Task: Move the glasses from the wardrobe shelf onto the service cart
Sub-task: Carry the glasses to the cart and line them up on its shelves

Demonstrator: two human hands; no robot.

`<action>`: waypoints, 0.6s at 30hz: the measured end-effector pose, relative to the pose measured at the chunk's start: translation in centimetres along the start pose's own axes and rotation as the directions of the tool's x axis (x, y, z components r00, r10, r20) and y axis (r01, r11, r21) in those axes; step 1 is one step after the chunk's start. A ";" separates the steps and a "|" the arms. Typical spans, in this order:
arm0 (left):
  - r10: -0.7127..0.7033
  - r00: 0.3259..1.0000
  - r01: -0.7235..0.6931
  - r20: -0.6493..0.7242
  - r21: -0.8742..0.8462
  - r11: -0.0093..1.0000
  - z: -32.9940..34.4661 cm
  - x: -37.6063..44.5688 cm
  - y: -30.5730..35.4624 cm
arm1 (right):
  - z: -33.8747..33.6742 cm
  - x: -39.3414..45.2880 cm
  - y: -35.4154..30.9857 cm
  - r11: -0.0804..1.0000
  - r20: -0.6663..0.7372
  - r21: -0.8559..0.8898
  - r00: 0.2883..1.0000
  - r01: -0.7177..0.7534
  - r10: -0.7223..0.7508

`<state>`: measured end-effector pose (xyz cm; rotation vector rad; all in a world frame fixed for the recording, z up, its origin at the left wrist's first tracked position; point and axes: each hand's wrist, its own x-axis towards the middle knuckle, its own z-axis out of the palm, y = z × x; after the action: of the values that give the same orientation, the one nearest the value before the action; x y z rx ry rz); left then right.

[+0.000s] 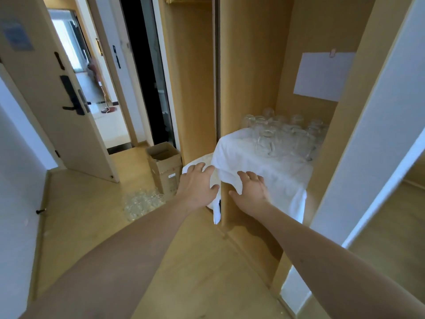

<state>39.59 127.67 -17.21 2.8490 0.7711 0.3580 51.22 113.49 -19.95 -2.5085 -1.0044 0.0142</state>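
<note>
Reaching toward the light-wood wardrobe, the left hand point(197, 184) and right hand point(251, 188) hover with fingers spread and relaxed, holding nothing, at the draped edge of a soft white cloth point(259, 164), while the clear rounded glasses point(285, 134) sit clustered further back on it.

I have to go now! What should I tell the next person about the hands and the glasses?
Left hand: open, fingers spread, holding nothing, reaching toward the white cloth.
Right hand: open, resting on the cloth's front edge, no grip on anything.
Glasses: bunched at the back of the wardrobe shelf, on the cloth. More glasses on the floor beside a cardboard box.
Done: cannot tell; no cart in view.
Left: carry the shelf glasses to the cart.
</note>
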 end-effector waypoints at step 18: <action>0.175 0.980 -0.174 0.093 -0.009 0.985 6.0 21.6 4.3 | -0.4 17.0 9.3 0.983 -0.030 -0.025 0.983 -0.183 0.182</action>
<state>61.41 134.50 -18.02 2.9167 0.5052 0.2449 69.91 118.59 -20.74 -2.6102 -0.7656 0.0215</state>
